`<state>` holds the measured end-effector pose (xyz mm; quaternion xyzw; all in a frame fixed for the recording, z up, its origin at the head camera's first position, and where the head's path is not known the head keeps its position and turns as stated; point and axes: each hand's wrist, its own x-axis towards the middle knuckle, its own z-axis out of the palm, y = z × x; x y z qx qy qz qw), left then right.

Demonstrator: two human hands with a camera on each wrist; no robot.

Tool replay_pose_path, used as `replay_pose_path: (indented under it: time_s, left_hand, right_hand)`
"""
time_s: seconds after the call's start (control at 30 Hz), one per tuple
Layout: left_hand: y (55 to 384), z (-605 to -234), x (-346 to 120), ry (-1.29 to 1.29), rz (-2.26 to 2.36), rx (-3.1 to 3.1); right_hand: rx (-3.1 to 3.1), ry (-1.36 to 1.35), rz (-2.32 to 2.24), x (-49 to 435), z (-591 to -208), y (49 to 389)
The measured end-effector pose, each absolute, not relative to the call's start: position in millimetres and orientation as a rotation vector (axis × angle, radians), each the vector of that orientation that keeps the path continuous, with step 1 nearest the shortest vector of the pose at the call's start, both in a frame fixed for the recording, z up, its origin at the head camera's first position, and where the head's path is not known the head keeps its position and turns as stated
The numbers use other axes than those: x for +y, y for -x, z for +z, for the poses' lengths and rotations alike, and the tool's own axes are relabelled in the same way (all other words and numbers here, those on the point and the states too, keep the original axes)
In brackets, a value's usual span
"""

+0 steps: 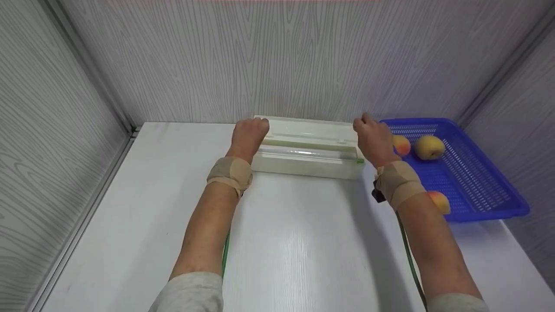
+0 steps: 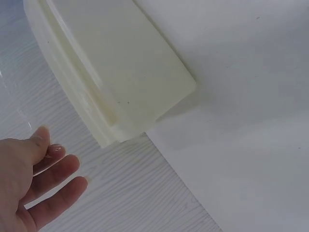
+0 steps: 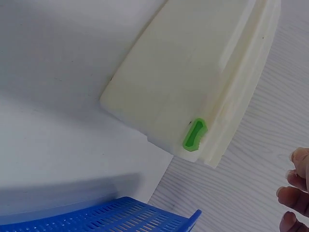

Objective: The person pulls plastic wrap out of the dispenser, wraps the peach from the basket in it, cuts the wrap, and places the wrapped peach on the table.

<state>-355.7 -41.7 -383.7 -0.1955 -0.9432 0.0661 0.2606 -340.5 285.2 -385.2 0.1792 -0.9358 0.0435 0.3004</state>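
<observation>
Head view: across the white desk (image 1: 286, 242), the blue basket (image 1: 490, 173) sits at the right, so sideways movements are best kept short of its rim. Left of it, toward the back, lies the long off-white box (image 1: 303, 170), its lid (image 1: 310, 128) tipped back. The left hand (image 1: 249, 138) pinches what looks like clear film (image 2: 30, 126) between thumb and forefinger, other fingers loosely spread; the right hand (image 1: 375, 141) has bent fingers, but whether they pinch anything I cannot tell. Even, level tension should let the roll (image 1: 305, 153) feed without bunching. Smallest, the green tab (image 1: 360, 160) marks the box's right end.
</observation>
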Motion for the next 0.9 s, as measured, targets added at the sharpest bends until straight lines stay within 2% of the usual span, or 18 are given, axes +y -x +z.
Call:
replay_pose_path:
  time_s: [0.2,0.57,0.9]
  left_hand:
    - [355,-372,-39,0.486,0.112,-2.651]
    - [349,-355,-47,0.574,0.168,-2.66]
    - [347,-347,-51,0.493,0.056,-2.63]
  right_hand:
    - [-2.48,-0.449,0.118,282,-378,338]
    - [-2.538,-0.371,0.195,282,-369,336]
    - [-2.608,-0.269,0.692,272,-356,335]
